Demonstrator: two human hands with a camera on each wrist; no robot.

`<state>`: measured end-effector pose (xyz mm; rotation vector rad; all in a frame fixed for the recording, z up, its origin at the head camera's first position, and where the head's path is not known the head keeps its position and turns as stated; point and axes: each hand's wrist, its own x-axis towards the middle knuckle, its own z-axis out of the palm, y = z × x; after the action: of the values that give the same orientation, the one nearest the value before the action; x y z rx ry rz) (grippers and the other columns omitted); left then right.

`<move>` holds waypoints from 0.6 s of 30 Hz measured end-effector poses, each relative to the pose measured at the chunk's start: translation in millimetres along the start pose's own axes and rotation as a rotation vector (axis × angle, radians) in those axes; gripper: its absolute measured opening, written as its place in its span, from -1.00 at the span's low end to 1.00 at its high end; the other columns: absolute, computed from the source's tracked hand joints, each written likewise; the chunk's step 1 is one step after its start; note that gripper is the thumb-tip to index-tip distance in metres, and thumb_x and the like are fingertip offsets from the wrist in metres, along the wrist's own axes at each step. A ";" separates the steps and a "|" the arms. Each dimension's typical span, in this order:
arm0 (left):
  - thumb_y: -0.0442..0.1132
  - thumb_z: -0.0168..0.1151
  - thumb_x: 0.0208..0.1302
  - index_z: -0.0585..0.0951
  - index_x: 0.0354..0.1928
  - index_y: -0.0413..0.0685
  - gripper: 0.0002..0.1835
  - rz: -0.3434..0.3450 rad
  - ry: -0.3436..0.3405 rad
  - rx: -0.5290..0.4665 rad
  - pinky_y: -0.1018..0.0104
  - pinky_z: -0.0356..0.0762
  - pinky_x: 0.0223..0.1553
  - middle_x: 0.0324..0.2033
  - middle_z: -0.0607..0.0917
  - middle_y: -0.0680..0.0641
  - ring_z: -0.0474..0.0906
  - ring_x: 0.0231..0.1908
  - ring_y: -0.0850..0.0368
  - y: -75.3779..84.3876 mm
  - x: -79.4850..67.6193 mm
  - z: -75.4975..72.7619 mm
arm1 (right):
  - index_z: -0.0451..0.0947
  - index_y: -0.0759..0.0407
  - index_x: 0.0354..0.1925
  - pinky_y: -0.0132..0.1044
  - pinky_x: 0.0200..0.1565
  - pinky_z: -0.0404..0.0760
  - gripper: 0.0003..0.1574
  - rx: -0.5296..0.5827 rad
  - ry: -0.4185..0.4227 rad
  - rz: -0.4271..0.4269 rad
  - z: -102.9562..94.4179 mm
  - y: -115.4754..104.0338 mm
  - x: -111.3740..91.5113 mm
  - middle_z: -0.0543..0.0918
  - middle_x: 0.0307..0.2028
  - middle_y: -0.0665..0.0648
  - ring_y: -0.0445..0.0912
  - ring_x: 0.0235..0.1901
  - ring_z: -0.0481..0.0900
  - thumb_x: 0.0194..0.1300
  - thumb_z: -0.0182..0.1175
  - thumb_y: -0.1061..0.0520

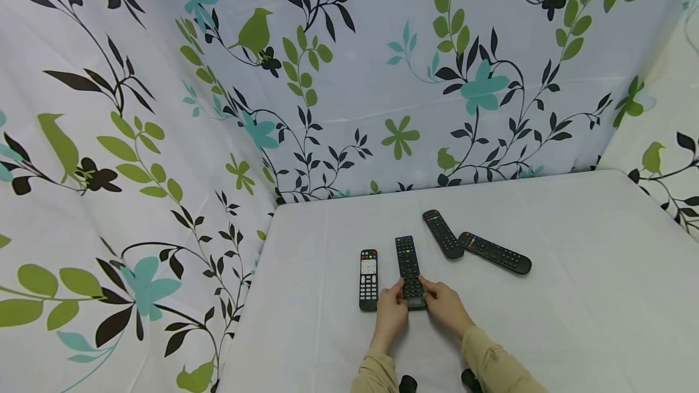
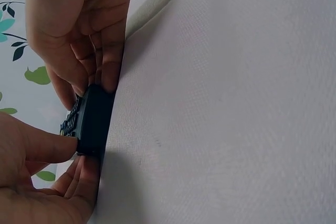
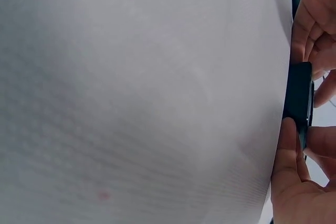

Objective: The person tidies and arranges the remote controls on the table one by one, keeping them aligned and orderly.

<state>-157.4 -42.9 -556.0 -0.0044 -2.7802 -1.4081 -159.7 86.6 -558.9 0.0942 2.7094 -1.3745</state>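
A long black remote control (image 1: 409,268) with coloured buttons near its far end lies between my two hands, its near end low over the white cloth. My left hand (image 1: 392,308) pinches its left edge near that end, thumb on top and fingers at the side. From the opposite edge my right hand (image 1: 445,305) grips it the same way. In the left wrist view the dark end of the remote (image 2: 97,119) shows between both sets of fingertips. The right wrist view also shows this end (image 3: 298,93), held from both sides.
Left of the hands lies a black remote with white keys (image 1: 368,281). Behind and to the right, one black remote (image 1: 442,233) lies angled with its near end beside another remote (image 1: 495,253). Patterned curtains (image 1: 349,77) rise behind the white-covered table (image 1: 590,296).
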 end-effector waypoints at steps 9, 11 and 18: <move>-0.56 -0.02 -0.11 0.43 0.05 -0.30 -0.46 -0.003 0.008 0.009 0.47 0.17 -0.50 -0.44 0.45 -0.16 0.19 -0.49 0.21 3.4 -3.2 1.0 | 0.38 0.15 0.10 -0.36 -0.48 0.25 -0.49 -0.012 0.000 -0.036 5.0 1.8 1.1 0.49 -0.52 0.09 -0.15 -0.56 0.23 0.12 0.04 0.25; -0.56 -0.03 -0.10 0.41 0.07 -0.30 -0.46 -0.020 0.004 0.005 0.46 0.18 -0.49 -0.40 0.46 -0.19 0.20 -0.48 0.20 3.7 -4.0 0.8 | 0.38 0.15 0.10 -0.36 -0.48 0.25 -0.49 -0.013 -0.002 -0.044 6.3 1.3 0.8 0.50 -0.51 0.09 -0.15 -0.57 0.23 0.12 0.04 0.25; -0.55 -0.03 -0.10 0.41 0.08 -0.27 -0.44 -0.040 0.010 0.009 0.47 0.16 -0.49 -0.39 0.46 -0.19 0.18 -0.49 0.20 2.2 -3.2 -0.6 | 0.39 0.15 0.09 -0.37 -0.53 0.23 -0.49 -0.008 0.001 -0.053 6.6 -2.8 0.1 0.45 -0.57 0.08 -0.15 -0.60 0.21 0.11 0.04 0.26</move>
<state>-154.2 -41.9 -554.0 0.0584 -2.7940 -1.4010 -159.7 79.6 -560.5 0.0226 2.7367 -1.3781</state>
